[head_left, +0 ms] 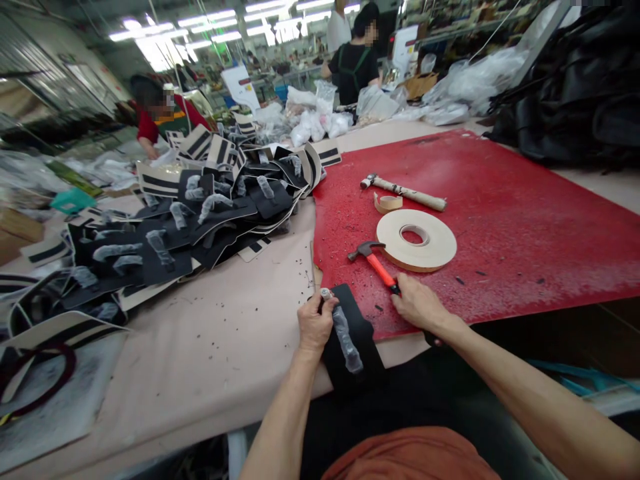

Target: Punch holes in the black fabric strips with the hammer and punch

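At table's near edge: both hands on work, hammer and black piece.

Left hand [314,325] closed over top end of black flat piece [356,333], pinching clear plastic-wrapped strip [345,337] lying along it; piece straddling near-left corner of red mat [500,200], lower end overhanging table edge toward lap. Right hand [419,303] wrapped around red-handled claw hammer [373,257], head lying on mat just left of large tape roll [416,240], touching or nearly so. Small tape roll [388,202] and wooden-handled hammer [404,192] farther back, close together. Open red surface right of rolls, bare out to far edge. Bare beige table [225,347] left of hand; heap of black-and-cream cut pieces [200,207] beyond it, well apart.
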`<action>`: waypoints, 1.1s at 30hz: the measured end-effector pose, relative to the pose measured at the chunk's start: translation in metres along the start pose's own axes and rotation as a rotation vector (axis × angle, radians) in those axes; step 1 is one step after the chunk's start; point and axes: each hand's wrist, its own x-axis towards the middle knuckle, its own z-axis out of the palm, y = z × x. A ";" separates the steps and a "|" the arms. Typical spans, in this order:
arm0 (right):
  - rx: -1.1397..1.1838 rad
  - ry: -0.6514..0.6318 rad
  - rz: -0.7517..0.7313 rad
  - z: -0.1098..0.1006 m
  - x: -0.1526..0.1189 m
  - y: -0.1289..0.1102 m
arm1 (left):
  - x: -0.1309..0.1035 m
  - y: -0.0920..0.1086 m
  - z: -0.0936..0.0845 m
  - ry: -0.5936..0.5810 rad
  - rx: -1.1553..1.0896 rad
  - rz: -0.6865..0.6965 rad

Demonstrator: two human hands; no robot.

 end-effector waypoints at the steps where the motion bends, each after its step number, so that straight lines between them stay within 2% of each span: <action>1: 0.124 -0.068 0.016 -0.005 0.002 -0.004 | 0.000 0.000 0.000 0.001 0.002 0.010; 3: 0.253 -0.172 0.012 -0.015 0.000 -0.017 | -0.001 0.001 0.000 0.001 -0.004 0.027; 5: 0.322 -0.187 -0.008 -0.023 -0.012 -0.033 | -0.001 0.002 0.000 0.003 -0.011 0.037; 6: 0.358 -0.164 -0.034 -0.026 -0.020 -0.040 | -0.001 0.002 0.000 0.004 -0.011 0.041; 8: 0.364 -0.032 -0.160 -0.027 -0.038 -0.048 | -0.001 0.003 0.000 0.005 -0.005 0.050; 10: 0.218 0.154 -0.347 -0.024 -0.054 -0.047 | -0.001 0.003 -0.001 0.005 0.006 0.066; 12: -0.067 0.246 -0.506 -0.021 -0.063 -0.041 | -0.001 0.003 -0.001 0.011 0.025 0.082; 15: -0.447 0.142 -0.636 -0.028 -0.067 -0.040 | -0.002 0.003 0.000 0.019 0.067 0.099; 17: -0.513 0.153 -0.681 -0.044 -0.069 -0.052 | -0.002 0.003 0.000 0.019 0.082 0.102; 18: -0.474 0.219 -0.694 -0.053 -0.071 -0.061 | -0.002 0.003 0.000 0.016 0.079 0.102; 20: -0.274 0.432 -0.684 -0.066 -0.076 -0.078 | -0.002 0.005 0.000 0.010 0.065 0.104; 22: -0.082 0.608 -0.643 -0.066 -0.081 -0.085 | -0.002 0.005 -0.001 0.004 0.057 0.110; 23: -0.068 0.611 -0.630 -0.060 -0.082 -0.082 | -0.001 0.005 -0.001 0.001 0.062 0.113; 24: -0.123 0.547 -0.623 -0.052 -0.083 -0.077 | -0.001 0.005 -0.001 0.002 0.074 0.116; 27: -0.454 0.130 -0.587 -0.029 -0.078 -0.050 | -0.001 0.004 -0.002 0.006 0.118 0.117; 28: -0.515 0.036 -0.553 -0.025 -0.075 -0.042 | -0.001 0.004 -0.002 0.007 0.125 0.117; 30: -0.503 -0.034 -0.516 -0.024 -0.064 -0.031 | -0.002 0.004 -0.002 0.002 0.109 0.113; 33: -0.324 -0.070 -0.434 -0.027 -0.039 -0.021 | -0.002 0.004 -0.003 -0.004 0.058 0.102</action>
